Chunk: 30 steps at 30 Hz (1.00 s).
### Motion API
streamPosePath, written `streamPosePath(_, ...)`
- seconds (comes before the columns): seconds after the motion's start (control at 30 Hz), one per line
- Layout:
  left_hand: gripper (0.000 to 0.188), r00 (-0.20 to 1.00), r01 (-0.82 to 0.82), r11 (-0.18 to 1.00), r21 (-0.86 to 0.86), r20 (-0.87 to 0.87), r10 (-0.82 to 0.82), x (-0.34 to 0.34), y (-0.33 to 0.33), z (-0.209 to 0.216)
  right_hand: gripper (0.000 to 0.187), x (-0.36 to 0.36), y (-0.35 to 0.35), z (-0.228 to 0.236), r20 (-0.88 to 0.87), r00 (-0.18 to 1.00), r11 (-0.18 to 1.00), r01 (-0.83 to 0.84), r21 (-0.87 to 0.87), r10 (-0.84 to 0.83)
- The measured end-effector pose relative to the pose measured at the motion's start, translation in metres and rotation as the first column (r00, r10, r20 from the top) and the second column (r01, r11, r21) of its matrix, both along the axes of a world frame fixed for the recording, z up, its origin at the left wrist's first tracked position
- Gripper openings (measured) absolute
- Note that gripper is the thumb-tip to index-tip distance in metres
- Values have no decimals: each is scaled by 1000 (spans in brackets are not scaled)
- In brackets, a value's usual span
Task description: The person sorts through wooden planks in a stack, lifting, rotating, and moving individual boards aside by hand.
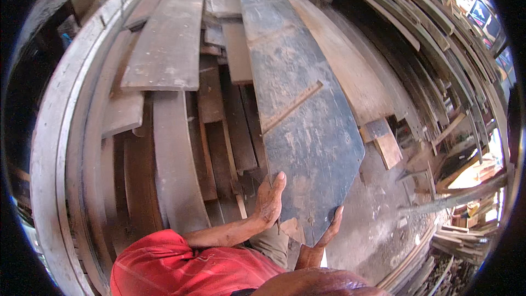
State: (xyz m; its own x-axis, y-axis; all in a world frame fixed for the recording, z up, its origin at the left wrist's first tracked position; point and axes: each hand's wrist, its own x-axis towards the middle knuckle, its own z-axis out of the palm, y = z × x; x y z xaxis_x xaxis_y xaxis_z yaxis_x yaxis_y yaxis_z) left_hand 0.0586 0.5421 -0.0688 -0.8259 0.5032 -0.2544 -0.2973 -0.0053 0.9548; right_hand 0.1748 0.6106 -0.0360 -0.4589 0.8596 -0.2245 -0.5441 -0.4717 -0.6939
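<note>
A long, wide, dark grey-blue board (307, 153) runs away from me through the middle of the head view. Its near end is worn, with a pale brown chipped patch at the tip. My left hand (268, 201) grips the board's left edge, thumb up along the side and the other fingers hidden. Opposite it, my right hand (330, 229) is closed on the right edge near the tip, its fingers partly behind the wood. A thin brown wooden strip (292, 108) lies slantwise across the board's top face, beyond both hands.
Stacked brown planks (170, 49) fill the left side at uneven heights. A lighter wide board (345, 71) lies right of the dark one, with a small wood block (388, 151) by its end. Long timbers (405, 5) are piled at far right, above a dusty floor (372, 208).
</note>
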Motion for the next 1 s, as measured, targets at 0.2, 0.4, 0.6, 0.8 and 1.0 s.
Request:
streamPosePath(0.2,54,995,28,997,69,-102,-21,-20,51,15,53,1,60,-1,104,994,997,8,71,-15)
streamPosePath(0.4,81,754,562,795,-229,-252,-606,-46,129,68,60,52,212,48,735,428,784,-92,614,-526)
streamPosePath(0.6,80,360,687,543,-482,-423,-831,-45,61,89,51,132,163,63,475,498,544,-7,839,-725)
streamPosePath(0.8,75,458,558,554,-618,-327,-827,-46,-24,40,35,52,111,-9,367,424,219,-359,907,-828)
streamPosePath(1.0,66,649,305,743,-596,-441,-620,-64,-29,37,23,5,153,-57,81,359,45,-106,993,-930)
